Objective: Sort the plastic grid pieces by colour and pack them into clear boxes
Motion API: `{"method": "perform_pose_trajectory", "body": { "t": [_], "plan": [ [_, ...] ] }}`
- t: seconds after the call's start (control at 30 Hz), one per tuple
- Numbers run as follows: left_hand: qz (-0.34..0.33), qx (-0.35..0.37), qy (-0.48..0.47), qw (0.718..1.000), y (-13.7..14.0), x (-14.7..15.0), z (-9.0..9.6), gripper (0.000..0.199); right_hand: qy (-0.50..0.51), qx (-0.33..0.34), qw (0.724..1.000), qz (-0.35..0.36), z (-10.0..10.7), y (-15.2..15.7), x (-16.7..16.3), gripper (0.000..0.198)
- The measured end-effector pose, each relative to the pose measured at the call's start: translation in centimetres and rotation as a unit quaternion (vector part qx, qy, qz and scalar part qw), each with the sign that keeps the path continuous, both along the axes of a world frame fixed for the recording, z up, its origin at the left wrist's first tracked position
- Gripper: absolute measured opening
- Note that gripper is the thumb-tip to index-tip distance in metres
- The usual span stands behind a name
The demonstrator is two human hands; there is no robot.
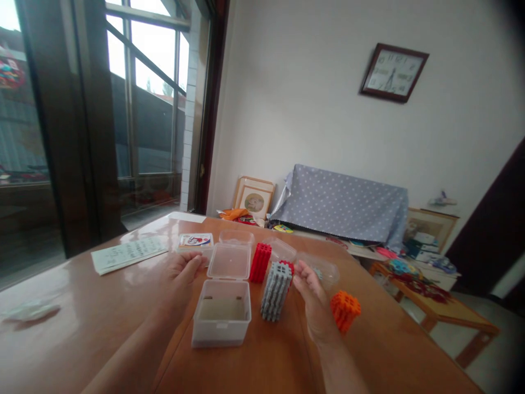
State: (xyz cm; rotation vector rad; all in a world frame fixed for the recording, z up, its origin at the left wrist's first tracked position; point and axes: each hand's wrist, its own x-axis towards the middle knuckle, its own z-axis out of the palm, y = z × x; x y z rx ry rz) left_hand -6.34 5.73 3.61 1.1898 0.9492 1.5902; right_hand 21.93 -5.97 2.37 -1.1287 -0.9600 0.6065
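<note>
Clock centre = grey block stack (pixel 275 293), upright on the worktop (pixel 394 350). Right hand (pixel 314 301) at its 3, fingers bent, tips by a small red piece (pixel 291 266) at the stack's top; can't tell if gripped. Left hand (pixel 182 268) at 10, thumb against forefinger; can't tell if anything's pinched. Clear box (pixel 221 332), lid up, at 8–9. Red block stack (pixel 259 265) at 11. Orange block stack (pixel 345 309) at 3, beyond right hand.

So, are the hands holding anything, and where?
I can't tell: the right fingers are by the grey stack, the left fingers near the open lid.
</note>
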Motion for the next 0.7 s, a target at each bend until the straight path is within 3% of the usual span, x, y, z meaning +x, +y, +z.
{"method": "perform_pose_trajectory", "body": {
  "t": [0.17,0.47,0.7],
  "plan": [
    [-0.031,-0.018,0.048,0.998,-0.5,-0.6,0.2,0.036,-0.007,-0.019,0.998,0.053,-0.6,0.6,-0.2,0.061],
    [-0.097,-0.016,0.111,0.989,-0.8,0.0,-0.6,0.040,-0.003,-0.021,0.999,0.050,-1.0,1.2,-0.2,0.058],
    [0.003,-0.022,0.140,0.990,0.9,-0.2,-2.4,0.048,0.014,-0.007,0.998,0.057,-1.0,1.4,0.0,0.056]
  ]
}}
